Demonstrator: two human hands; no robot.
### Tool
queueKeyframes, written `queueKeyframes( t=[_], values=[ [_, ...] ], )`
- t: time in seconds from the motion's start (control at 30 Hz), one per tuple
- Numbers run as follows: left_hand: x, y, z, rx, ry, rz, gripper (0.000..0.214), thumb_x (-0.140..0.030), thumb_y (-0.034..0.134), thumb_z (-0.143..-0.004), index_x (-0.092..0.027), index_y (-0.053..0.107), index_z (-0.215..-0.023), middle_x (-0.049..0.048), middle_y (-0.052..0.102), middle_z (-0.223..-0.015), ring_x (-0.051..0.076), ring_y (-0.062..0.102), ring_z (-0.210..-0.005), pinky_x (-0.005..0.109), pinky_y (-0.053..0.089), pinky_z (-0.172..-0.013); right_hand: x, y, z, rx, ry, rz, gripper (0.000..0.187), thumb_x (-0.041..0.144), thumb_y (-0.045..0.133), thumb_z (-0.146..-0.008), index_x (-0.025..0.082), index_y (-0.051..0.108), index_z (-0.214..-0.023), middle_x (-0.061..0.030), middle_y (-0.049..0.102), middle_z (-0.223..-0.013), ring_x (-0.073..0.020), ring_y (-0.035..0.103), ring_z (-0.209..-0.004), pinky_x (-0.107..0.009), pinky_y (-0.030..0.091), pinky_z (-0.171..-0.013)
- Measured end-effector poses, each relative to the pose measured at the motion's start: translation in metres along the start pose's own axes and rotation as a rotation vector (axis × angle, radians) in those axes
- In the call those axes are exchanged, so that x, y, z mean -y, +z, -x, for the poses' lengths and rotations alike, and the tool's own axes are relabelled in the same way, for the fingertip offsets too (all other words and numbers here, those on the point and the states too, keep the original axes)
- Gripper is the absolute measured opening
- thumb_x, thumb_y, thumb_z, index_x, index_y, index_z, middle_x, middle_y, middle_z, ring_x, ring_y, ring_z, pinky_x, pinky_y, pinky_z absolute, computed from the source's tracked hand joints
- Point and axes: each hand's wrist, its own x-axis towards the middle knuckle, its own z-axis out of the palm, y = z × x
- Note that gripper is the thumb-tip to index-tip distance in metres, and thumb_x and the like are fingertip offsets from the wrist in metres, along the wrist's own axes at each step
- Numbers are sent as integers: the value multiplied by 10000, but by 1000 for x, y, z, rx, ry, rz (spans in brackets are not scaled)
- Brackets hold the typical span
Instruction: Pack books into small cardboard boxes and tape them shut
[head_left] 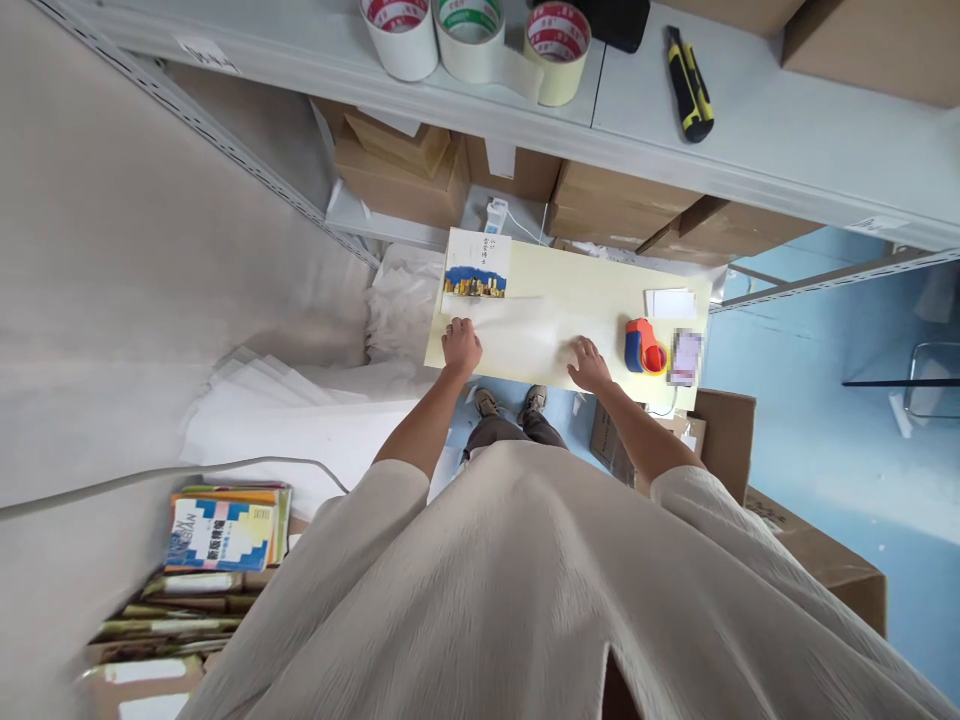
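Observation:
A pale, see-through sheet (517, 322) lies across the cream tabletop (592, 275). My left hand (461, 346) is at its left end, fingers curled down onto the sheet. Farther right, my right hand (589, 366) rests flat by the table's near edge, fingers stretched out and apart. A book (477, 262) with a white and blue cover and a yellow skyline lies just beyond the left hand, the sheet touching or overlapping its lower edge. To the right of my right hand stands a red and blue tape dispenser (643, 347).
White cards (670, 303) and a phone-like item (685, 357) lie at the table's right end. Above runs a grey shelf (480, 95) with tape rolls (559, 50) and a utility knife (688, 88). Cardboard boxes (821, 560) stand right; stacked books (221, 530) sit lower left.

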Motion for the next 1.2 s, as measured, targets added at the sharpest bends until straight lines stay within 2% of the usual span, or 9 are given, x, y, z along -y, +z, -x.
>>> queueKeyframes(
  t=[0.17,0.3,0.4,0.53,0.7,0.83,1.0,1.13,1.2],
  values=[
    [7,13,-1,23,-13,-18,482,-173,399,-1126,-141,640,-1542,301,638,-1621,435,610,-1529,568,530,-1249,-4,0,2,15,-46,-5,754,319,610,-1059,157,499,-1787,-216,283,-1983,-413,216,-1851,-655,392,-1428],
    [8,23,5,-23,-7,-9,514,-185,439,-1107,-123,624,-1583,301,605,-1690,446,568,-1575,599,493,-1287,-6,1,1,1,-66,-19,748,310,626,-1049,184,517,-1778,-204,324,-1969,-409,238,-1843,-663,384,-1428],
    [2,35,13,1,147,4,576,-202,486,-1094,-133,602,-1654,275,528,-1806,443,480,-1678,622,427,-1359,-5,1,1,-16,-65,-25,742,301,635,-1036,201,533,-1764,-202,353,-1956,-415,256,-1831,-677,389,-1419],
    [-4,54,25,157,407,14,642,-243,471,-1119,-172,564,-1750,206,396,-1941,410,351,-1796,619,339,-1437,-3,-4,1,-22,-54,-16,710,289,612,-1034,185,564,-1735,-216,371,-1938,-424,286,-1805,-677,422,-1395],
    [3,65,35,151,404,12,749,-186,514,-1073,-153,488,-1821,219,345,-1969,399,311,-1831,647,281,-1463,3,-12,2,-20,-24,-1,662,261,610,-1029,192,615,-1686,-216,447,-1877,-430,386,-1728,-646,485,-1343],
    [5,64,34,142,408,15,719,-182,510,-1083,-119,515,-1799,246,347,-1962,409,330,-1825,652,264,-1469,19,-20,-5,-80,27,30,559,233,587,-1029,167,702,-1572,-248,511,-1809,-463,445,-1663,-690,419,-1362],
    [4,54,8,92,358,90,743,-265,537,-1115,-130,464,-1842,236,280,-1990,406,271,-1855,649,204,-1496,65,-41,-54,-200,54,-100,425,269,590,-1042,203,787,-1412,-243,648,-1652,-461,564,-1546,-693,450,-1314],
    [12,49,-17,104,284,97,925,-340,657,-1084,-130,319,-1920,230,157,-2021,434,171,-1883,668,137,-1511,118,-53,-123,-173,144,-430,424,286,643,-1000,215,789,-1392,-182,786,-1472,-357,744,-1310,-566,567,-1236],
    [16,49,-22,122,280,83,1008,-377,738,-1059,-160,289,-1935,220,135,-2026,429,137,-1891,663,121,-1515,142,-53,-155,-153,208,-610,449,287,682,-949,197,794,-1374,-157,825,-1388,-316,779,-1238,-482,613,-1168]
  ],
)
